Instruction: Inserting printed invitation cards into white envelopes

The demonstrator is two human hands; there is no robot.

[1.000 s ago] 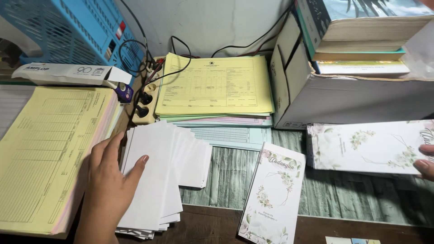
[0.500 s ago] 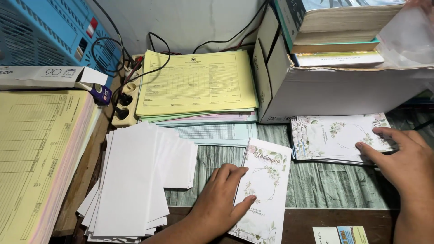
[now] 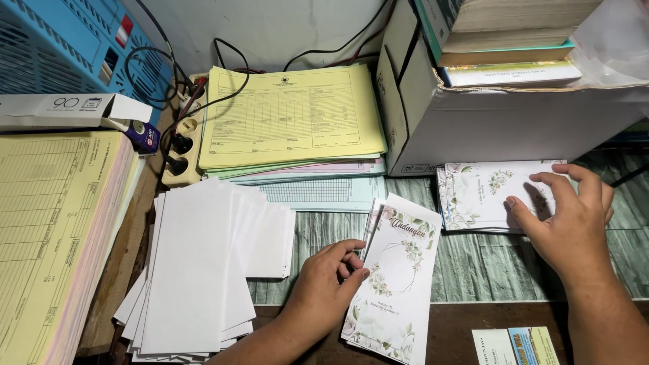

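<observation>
My left hand (image 3: 328, 284) rests on the left edge of a tall floral card (image 3: 399, 277) lying near the table's front, thumb and fingers pinching its edge. To the left of that hand lies a fanned pile of plain white paper slips (image 3: 203, 263). My right hand (image 3: 571, 220) lies with spread fingers on a stack of floral cards (image 3: 480, 192) at the right, fingertips pressing the top card.
A thick pad of yellow forms (image 3: 54, 230) fills the left side. Another pile of yellow forms (image 3: 291, 118) sits at the back, beside a power strip (image 3: 179, 152) with cables. A cardboard box (image 3: 500, 118) of books stands back right. Small printed cards (image 3: 517, 346) lie at the front edge.
My left hand left the white slips and moved right to the tall floral card. My right hand came in from the right edge onto the stack of floral cards.
</observation>
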